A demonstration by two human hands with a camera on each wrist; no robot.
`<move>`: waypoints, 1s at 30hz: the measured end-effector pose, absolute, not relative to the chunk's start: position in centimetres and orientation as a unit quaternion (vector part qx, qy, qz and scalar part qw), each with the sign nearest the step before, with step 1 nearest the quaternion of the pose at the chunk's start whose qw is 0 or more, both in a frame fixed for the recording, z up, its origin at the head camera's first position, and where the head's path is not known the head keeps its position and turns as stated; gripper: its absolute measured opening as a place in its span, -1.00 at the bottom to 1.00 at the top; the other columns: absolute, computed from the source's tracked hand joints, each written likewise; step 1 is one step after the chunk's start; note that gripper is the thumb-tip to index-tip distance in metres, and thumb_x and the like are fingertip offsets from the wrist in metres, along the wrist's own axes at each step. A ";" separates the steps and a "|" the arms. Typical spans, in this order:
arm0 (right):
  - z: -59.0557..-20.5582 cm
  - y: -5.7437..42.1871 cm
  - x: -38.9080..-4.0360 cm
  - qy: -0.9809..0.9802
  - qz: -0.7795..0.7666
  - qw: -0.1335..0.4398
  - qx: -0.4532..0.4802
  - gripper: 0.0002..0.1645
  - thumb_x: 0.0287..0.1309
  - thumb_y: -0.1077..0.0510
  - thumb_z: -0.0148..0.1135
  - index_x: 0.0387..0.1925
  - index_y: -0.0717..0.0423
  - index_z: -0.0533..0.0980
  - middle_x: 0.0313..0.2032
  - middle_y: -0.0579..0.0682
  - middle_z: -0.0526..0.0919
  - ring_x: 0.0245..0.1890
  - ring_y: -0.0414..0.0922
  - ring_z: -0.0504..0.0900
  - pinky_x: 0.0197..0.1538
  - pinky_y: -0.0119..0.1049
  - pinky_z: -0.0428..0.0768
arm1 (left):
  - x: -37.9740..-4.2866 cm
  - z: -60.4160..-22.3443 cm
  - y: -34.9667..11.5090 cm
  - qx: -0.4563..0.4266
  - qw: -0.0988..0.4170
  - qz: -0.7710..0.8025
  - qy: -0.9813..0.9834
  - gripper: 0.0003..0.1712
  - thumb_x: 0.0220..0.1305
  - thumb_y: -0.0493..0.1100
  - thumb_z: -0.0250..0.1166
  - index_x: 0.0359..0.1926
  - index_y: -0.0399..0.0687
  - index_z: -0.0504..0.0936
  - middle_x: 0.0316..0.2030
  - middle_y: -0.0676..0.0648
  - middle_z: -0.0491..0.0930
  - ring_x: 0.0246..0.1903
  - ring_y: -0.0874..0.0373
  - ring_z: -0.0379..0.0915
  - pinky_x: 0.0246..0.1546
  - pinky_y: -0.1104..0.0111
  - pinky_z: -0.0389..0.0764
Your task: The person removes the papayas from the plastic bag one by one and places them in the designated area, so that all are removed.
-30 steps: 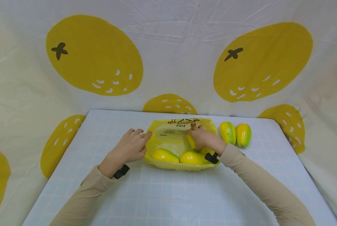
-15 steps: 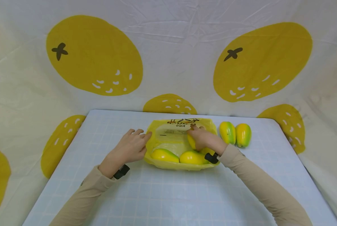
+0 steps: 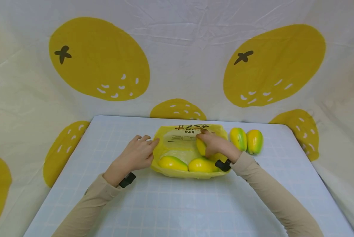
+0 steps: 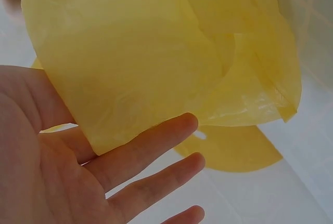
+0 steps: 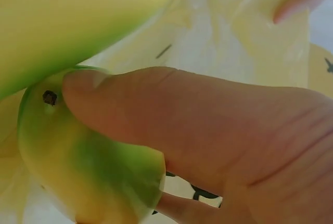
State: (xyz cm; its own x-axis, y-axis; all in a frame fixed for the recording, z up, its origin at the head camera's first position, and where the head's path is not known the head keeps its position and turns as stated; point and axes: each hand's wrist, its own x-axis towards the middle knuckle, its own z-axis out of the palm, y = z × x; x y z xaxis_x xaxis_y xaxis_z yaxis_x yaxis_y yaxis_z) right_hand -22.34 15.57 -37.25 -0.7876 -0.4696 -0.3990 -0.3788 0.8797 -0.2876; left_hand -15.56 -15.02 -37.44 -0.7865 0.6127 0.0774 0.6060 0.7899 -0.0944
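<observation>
A yellow plastic bag (image 3: 177, 149) lies spread in the middle of the table with its mouth facing up. Two yellow-green mangoes, the left mango (image 3: 173, 163) and the right mango (image 3: 203, 165), rest along its near side. My left hand (image 3: 137, 153) is at the bag's left rim; its fingers (image 4: 145, 151) are straight and spread, some in front of the film and some behind it. Inside the bag's right part, my right hand (image 3: 212, 144) holds another mango (image 5: 88, 156), its thumb pressed near the stem end. Its other fingers are mostly hidden.
Right of the bag, two more mangoes stand side by side, one mango (image 3: 238, 139) closer to the bag and another mango (image 3: 255, 141) beyond it. The light-blue checked table (image 3: 171, 204) meets a white curtain (image 3: 189, 65) with large yellow fruit prints.
Almost nothing differs. My right hand stays on the mango inside the bag, its forearm shifted very slightly. My left hand keeps its place at the rim.
</observation>
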 end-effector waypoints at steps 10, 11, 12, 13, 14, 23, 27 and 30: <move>-35.5 15.9 -21.3 0.938 -0.141 0.216 -0.232 0.09 -0.21 0.41 0.40 0.46 0.22 0.22 0.49 0.33 0.01 0.41 0.29 0.15 -0.22 -0.22 0.47 | -15.6 -37.4 -15.1 -0.321 0.051 0.028 -0.945 -0.44 0.27 -0.22 0.12 0.30 -0.21 0.50 -0.01 -0.15 0.68 0.16 -0.12 0.45 0.10 -0.05 0.46; -35.4 16.0 -21.2 0.938 -0.143 0.214 -0.232 0.09 -0.21 0.41 0.40 0.46 0.21 0.22 0.49 0.33 0.00 0.41 0.30 0.15 -0.23 -0.21 0.48 | -15.6 -37.3 -15.1 -0.320 0.051 0.028 -0.946 -0.44 0.27 -0.22 0.12 0.30 -0.21 0.50 -0.01 -0.15 0.68 0.16 -0.12 0.45 0.11 -0.04 0.46; -35.2 16.1 -21.0 0.938 -0.147 0.212 -0.232 0.10 -0.21 0.42 0.41 0.46 0.21 0.21 0.49 0.33 0.00 0.41 0.31 0.14 -0.23 -0.19 0.50 | -15.6 -37.3 -15.1 -0.320 0.050 0.027 -0.946 -0.44 0.27 -0.22 0.12 0.30 -0.22 0.50 -0.01 -0.15 0.68 0.16 -0.12 0.45 0.11 -0.05 0.46; -35.1 16.1 -20.9 0.938 -0.149 0.208 -0.233 0.11 -0.22 0.41 0.42 0.46 0.20 0.21 0.49 0.33 -0.01 0.42 0.32 0.13 -0.19 -0.16 0.54 | -15.6 -37.3 -15.1 -0.319 0.049 0.026 -0.946 -0.44 0.26 -0.22 0.12 0.30 -0.22 0.50 -0.01 -0.16 0.68 0.16 -0.12 0.45 0.11 -0.05 0.46; -35.0 16.2 -20.7 0.938 -0.151 0.204 -0.235 0.11 -0.22 0.40 0.43 0.46 0.20 0.21 0.49 0.33 -0.02 0.42 0.32 0.12 -0.14 -0.12 0.56 | -15.6 -37.3 -15.1 -0.320 0.048 0.024 -0.946 -0.44 0.27 -0.22 0.12 0.30 -0.22 0.50 -0.01 -0.16 0.68 0.16 -0.12 0.45 0.12 -0.05 0.45; -34.1 17.2 -19.2 0.932 -0.208 0.173 -0.242 0.13 -0.22 0.42 0.43 0.48 0.18 0.20 0.51 0.29 -0.06 0.43 0.32 0.09 0.06 0.02 0.56 | -15.6 -37.2 -14.9 -0.316 0.042 0.025 -0.947 -0.44 0.28 -0.21 0.12 0.31 -0.21 0.49 0.01 -0.16 0.67 0.18 -0.13 0.43 0.14 -0.06 0.44; -33.7 17.6 -18.4 0.926 -0.232 0.153 -0.256 0.12 -0.21 0.41 0.46 0.47 0.21 0.21 0.51 0.31 -0.05 0.42 0.32 0.12 0.08 0.05 0.55 | -15.6 -37.2 -14.8 -0.316 0.044 0.021 -0.947 -0.44 0.28 -0.21 0.12 0.30 -0.22 0.49 0.00 -0.16 0.67 0.18 -0.13 0.44 0.14 -0.06 0.44; -33.6 17.9 -18.0 0.922 -0.244 0.139 -0.266 0.12 -0.20 0.39 0.48 0.47 0.22 0.21 0.50 0.31 -0.04 0.42 0.32 0.12 0.09 0.08 0.54 | -15.5 -37.3 -14.8 -0.316 0.043 0.021 -0.948 -0.45 0.28 -0.21 0.12 0.30 -0.22 0.49 0.00 -0.16 0.67 0.18 -0.13 0.43 0.14 -0.06 0.44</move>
